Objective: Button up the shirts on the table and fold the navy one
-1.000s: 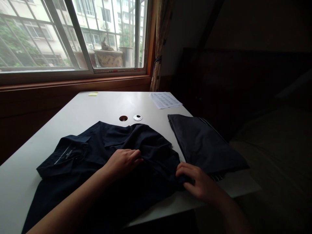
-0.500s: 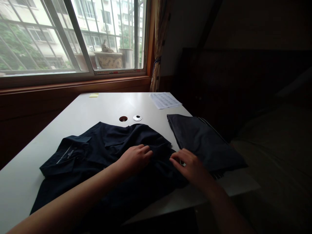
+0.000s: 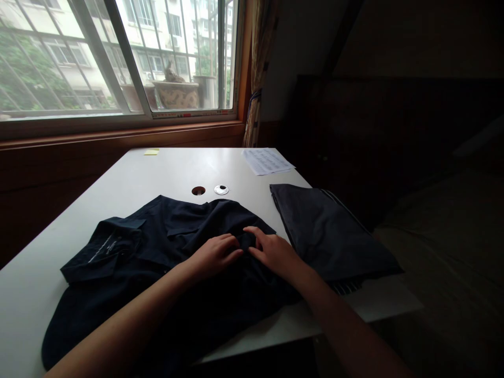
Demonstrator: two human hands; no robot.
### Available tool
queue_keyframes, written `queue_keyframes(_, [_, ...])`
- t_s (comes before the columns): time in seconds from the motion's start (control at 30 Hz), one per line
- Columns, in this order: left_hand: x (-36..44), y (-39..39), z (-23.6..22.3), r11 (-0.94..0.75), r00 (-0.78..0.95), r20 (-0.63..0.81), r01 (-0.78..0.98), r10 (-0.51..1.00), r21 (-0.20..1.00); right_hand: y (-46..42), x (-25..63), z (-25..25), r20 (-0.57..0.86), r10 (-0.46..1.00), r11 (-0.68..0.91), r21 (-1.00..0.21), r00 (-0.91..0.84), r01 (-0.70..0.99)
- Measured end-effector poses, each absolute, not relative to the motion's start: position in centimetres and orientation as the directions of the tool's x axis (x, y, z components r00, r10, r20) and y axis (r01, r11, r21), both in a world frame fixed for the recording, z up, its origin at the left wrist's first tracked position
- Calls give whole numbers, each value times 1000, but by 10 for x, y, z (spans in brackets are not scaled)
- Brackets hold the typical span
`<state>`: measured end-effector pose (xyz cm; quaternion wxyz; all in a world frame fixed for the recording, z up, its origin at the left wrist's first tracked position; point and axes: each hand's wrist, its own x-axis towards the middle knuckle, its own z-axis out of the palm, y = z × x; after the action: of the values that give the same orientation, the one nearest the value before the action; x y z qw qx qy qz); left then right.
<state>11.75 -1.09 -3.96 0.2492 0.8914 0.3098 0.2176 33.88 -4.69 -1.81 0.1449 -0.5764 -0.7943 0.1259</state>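
Observation:
A dark navy collared shirt (image 3: pixel 189 218) lies spread and wrinkled over the white table, its collar (image 3: pixel 104 252) to the left with pale lettering inside. My left hand (image 3: pixel 216 254) is on the shirt's middle, fingers bent and thumb close to them, closed on the cloth. Facing it from the right, my right hand (image 3: pixel 273 254) is over the shirt with thumb and index finger apart. Dark cloth shows between those fingers. A folded dark grey garment (image 3: pixel 331 231) with pale striped edging lies just right of my right hand.
The white table (image 3: pixel 94 194) reaches back toward a barred window (image 3: pixel 177 58). Printed sheets (image 3: pixel 268 161) lie at its far right corner, a yellow sticky note (image 3: pixel 151 151) at the far left. Behind the shirt are a cable hole (image 3: pixel 198 190) and a round silver cover (image 3: pixel 221 190).
My right hand has moved left, close to my left hand, and its thumb and index finger have spread from a pinch. My left hand has shifted slightly left and its thumb now shows.

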Motion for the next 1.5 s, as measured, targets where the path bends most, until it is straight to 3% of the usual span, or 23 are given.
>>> queue_keyframes(0.1, [116,-8,-45,-670,714,227,427,662,607,-46,336,-27,151,937,349,-384,-314,855])
queue_keyframes(0.3, [121,-11,-47,-657,667,259,454,698,602,-44,337,-39,261,932,357,-545,-251,759])
queue_keyframes(0.53, [121,-11,-39,-589,615,243,454,750,669,-46,333,-37,320,928,353,-584,-193,731])
queue_keyframes(0.73, [118,-3,-39,-478,599,190,367,778,798,-49,336,-37,353,917,366,-555,-187,747])
queue_keyframes(0.9, [116,-2,-37,-415,580,152,352,800,839,-52,338,-39,373,916,335,-507,-148,794])
queue_keyframes(1.0, [117,-3,-36,-379,546,133,367,827,849,-56,337,-37,425,895,372,-549,-132,749])
queue_keyframes(1.1, [118,-4,-35,-352,517,121,375,847,858,-60,334,-35,474,858,466,-555,-198,689])
queue_keyframes(1.2, [118,-5,-35,-330,491,116,375,863,866,-60,330,-35,446,837,517,-460,-316,722])
queue_keyframes(1.5, [117,-3,-41,-290,456,153,248,877,924,-52,326,-49,357,843,522,-359,-402,774])
